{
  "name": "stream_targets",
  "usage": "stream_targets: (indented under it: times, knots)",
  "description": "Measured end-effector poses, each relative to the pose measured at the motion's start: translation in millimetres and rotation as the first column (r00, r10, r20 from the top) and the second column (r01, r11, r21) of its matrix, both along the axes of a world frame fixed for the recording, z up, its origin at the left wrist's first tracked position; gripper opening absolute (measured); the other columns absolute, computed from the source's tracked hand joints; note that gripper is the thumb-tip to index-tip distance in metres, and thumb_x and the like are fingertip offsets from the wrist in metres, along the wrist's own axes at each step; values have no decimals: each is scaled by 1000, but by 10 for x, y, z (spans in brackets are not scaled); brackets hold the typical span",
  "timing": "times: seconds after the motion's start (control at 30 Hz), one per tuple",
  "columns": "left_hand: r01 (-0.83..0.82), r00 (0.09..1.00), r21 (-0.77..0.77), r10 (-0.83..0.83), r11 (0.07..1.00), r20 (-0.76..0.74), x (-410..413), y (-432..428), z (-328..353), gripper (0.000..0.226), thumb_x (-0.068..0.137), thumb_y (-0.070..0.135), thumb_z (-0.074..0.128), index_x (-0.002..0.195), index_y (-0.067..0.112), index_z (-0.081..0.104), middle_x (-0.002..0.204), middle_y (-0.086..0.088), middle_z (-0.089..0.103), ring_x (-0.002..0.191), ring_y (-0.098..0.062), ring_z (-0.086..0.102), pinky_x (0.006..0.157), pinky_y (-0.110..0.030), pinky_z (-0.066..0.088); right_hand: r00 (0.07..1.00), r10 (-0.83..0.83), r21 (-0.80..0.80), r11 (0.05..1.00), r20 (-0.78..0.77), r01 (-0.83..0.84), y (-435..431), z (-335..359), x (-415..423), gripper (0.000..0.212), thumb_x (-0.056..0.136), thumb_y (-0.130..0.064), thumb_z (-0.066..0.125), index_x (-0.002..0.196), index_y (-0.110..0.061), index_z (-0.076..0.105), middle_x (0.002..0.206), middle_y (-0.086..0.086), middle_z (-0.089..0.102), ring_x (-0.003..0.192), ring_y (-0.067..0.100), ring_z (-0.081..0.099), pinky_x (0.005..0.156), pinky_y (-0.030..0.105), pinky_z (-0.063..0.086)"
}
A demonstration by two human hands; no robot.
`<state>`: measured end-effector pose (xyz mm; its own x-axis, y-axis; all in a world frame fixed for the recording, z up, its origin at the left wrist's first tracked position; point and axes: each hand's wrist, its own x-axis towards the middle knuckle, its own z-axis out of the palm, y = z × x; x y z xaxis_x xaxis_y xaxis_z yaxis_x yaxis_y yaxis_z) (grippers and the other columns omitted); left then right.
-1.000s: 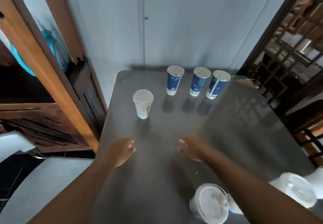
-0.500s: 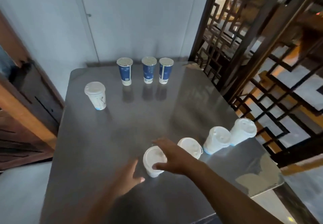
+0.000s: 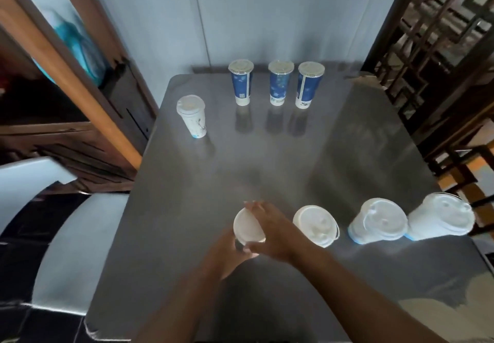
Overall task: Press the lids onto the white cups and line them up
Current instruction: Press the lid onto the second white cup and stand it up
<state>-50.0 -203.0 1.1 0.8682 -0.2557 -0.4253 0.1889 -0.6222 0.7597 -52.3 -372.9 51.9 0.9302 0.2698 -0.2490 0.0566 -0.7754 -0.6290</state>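
A white cup with a lid point(image 3: 247, 229) stands near the front of the grey table point(image 3: 294, 160). My left hand point(image 3: 227, 255) grips it from below and behind. My right hand point(image 3: 270, 231) lies over its right rim, fingers curved around the lid. To the right stand three more lidded white cups: one point(image 3: 315, 225), a second point(image 3: 378, 221) and a third point(image 3: 439, 218). Another lidded white cup point(image 3: 192, 115) stands alone at the far left.
Three blue lidded cups point(image 3: 278, 83) stand in a row at the table's far edge by the wall. A wooden cabinet point(image 3: 80, 80) is at the left, a dark lattice screen point(image 3: 441, 35) at the right, a white seat point(image 3: 66, 249) at the lower left.
The view swung back to the left. My left hand moved up against the nearest white cup and now grips it; my right hand stays on its lid.
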Motion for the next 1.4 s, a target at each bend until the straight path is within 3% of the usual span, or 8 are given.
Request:
stream_targets:
  times: [0.1, 0.23, 0.43, 0.53, 0.67, 0.87, 1.13, 1.4]
  knots:
    - [40, 999, -21, -40, 999, -9, -30, 111, 52, 41, 62, 45, 83, 98, 38, 64, 78, 26, 70, 74, 12, 63, 68, -7, 44, 997, -34, 28, 999, -65, 36, 7, 95, 30, 93, 75, -48, 75, 151, -29, 25, 155, -4, 33, 142, 18, 32, 110, 26, 28]
    - [88, 996, -198, -93, 976, -15, -42, 244, 273, 56, 76, 33, 74, 126, 22, 54, 115, 8, 70, 106, -1, 66, 86, -16, 52, 979, -179, 90, 978, -98, 188, 70, 328, 86, 79, 79, -53, 71, 146, -27, 39, 151, -5, 43, 138, 14, 39, 100, 20, 25]
    - [-51, 995, -467, 6, 883, -96, -175, 552, 633, 44, 80, 23, 68, 121, 18, 52, 113, -8, 72, 103, -20, 71, 82, -32, 59, 902, -360, 337, 840, -240, 425, 364, 632, 62, 64, 70, -69, 60, 122, -32, 62, 125, -6, 66, 114, 12, 62, 102, 37, 47]
    - [-20, 992, -512, -46, 859, -116, -195, 741, 754, 58, 75, 28, 72, 127, 11, 51, 117, -14, 70, 107, -30, 70, 90, -47, 58, 856, -366, 428, 751, -364, 503, 530, 715, 31, 54, 65, -73, 60, 97, -32, 72, 101, 2, 76, 97, 22, 72, 94, 50, 55]
    - [13, 991, -506, -79, 862, -109, -206, 923, 821, 75, 63, 46, 74, 127, 13, 52, 117, -11, 71, 103, -24, 72, 87, -39, 60, 845, -324, 458, 728, -425, 509, 713, 801, -1, 52, 72, -66, 62, 90, -20, 75, 88, 8, 78, 82, 22, 74, 89, 49, 58]
    - [0, 990, -533, -75, 846, -117, -179, 969, 730, 66, 64, 49, 75, 122, 21, 56, 113, -5, 74, 101, -20, 73, 80, -34, 60, 859, -286, 450, 757, -424, 474, 756, 857, 33, 57, 82, -58, 60, 95, -4, 70, 95, 20, 75, 81, 28, 71, 95, 55, 52]
    - [96, 988, -418, -139, 903, -74, 111, 864, 548, 64, 68, 33, 78, 126, 29, 49, 121, 0, 67, 101, -4, 69, 77, -18, 55, 892, -346, 383, 812, -293, 440, 703, 660, 128, 64, 78, -43, 75, 135, -24, 53, 132, -1, 60, 114, 14, 60, 103, 37, 48]
    - [125, 990, -183, -109, 975, 92, 400, 781, 172, 70, 63, 42, 79, 119, 60, 42, 118, 21, 62, 110, -2, 62, 89, -41, 59, 945, -252, 381, 869, -207, 316, 531, 241, 217, 79, 78, -30, 80, 146, -28, 39, 148, -8, 44, 132, 9, 44, 111, 30, 36]
